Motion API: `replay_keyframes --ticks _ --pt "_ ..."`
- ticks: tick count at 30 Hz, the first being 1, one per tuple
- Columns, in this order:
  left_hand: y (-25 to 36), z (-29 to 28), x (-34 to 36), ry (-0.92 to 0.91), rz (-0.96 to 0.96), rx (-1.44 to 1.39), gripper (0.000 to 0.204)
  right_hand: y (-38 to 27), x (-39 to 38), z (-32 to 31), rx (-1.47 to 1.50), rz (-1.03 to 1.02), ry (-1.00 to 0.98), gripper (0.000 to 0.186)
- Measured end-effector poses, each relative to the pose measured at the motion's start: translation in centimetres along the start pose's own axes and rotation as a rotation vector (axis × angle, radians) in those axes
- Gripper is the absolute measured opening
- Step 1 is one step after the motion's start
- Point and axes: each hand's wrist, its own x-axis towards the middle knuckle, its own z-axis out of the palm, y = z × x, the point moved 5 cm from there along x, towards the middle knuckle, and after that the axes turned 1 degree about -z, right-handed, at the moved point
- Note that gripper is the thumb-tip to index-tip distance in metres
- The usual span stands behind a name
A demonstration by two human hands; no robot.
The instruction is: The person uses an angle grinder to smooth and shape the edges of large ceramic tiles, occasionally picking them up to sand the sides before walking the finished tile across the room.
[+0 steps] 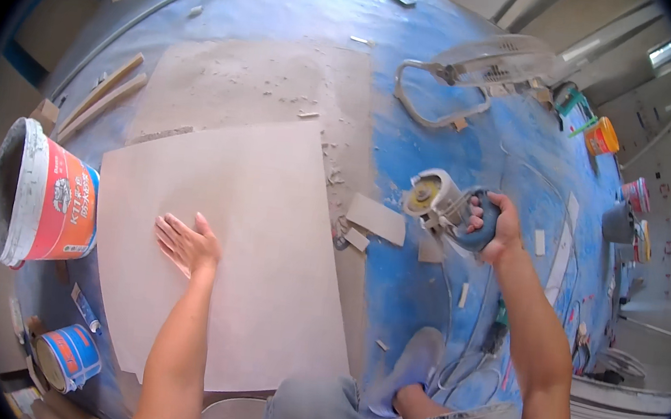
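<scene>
A large pale tile (pixel 268 227) lies in front of me, its left edge beside a bucket. My left hand (pixel 189 245) rests on it palm down, fingers stretched out, holding nothing. Off the tile's right side, my right hand (pixel 496 226) is wrapped round the blue-grey handle of an angle grinder (pixel 442 202). The grinder is raised above the floor, with its round yellowish disc (pixel 424 194) and white guard pointing left. Whether the disc spins cannot be told.
An orange-labelled bucket (pixel 51 196) and a smaller blue tub (pixel 68 357) stand on the left. Tile offcuts (pixel 377 218) and a cable (pixel 450 303) lie right of the tile. A floor fan (pixel 489 70) lies farther off on blue sheeting. Wooden strips (pixel 104 95) lie far left.
</scene>
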Motion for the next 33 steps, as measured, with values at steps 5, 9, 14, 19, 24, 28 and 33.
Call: replay_keyframes --ticks 5,9,14,19,24,28,33 --pt "-1.8 0.8 1.4 0.055 -0.028 0.005 0.077 0.8 -3.6 8.4 -0.181 -0.083 -0.025 0.02" --pt "-0.9 0.7 0.9 0.023 -0.031 -0.006 0.075 0.8 0.6 9.6 -0.454 -0.12 -0.012 0.014" --pt "-0.8 0.3 0.9 0.073 0.004 0.037 0.072 2.9 5.4 12.7 -0.451 -0.355 -0.123 0.011" --pt "-1.2 0.5 1.1 0.127 0.056 0.081 0.069 2.8 9.5 15.6 -0.44 -0.457 -0.15 0.015" --pt "-1.0 0.2 0.9 0.132 0.087 0.076 0.067 2.5 12.8 18.5 -0.456 -0.523 -0.157 0.014" --pt "-0.4 0.0 0.9 0.12 0.118 0.059 0.067 2.3 15.1 19.4 -0.509 -0.559 -0.163 0.014" --pt "-0.8 0.1 1.1 0.092 0.132 0.042 0.068 3.3 16.8 21.0 -0.5 -0.55 -0.179 0.014"
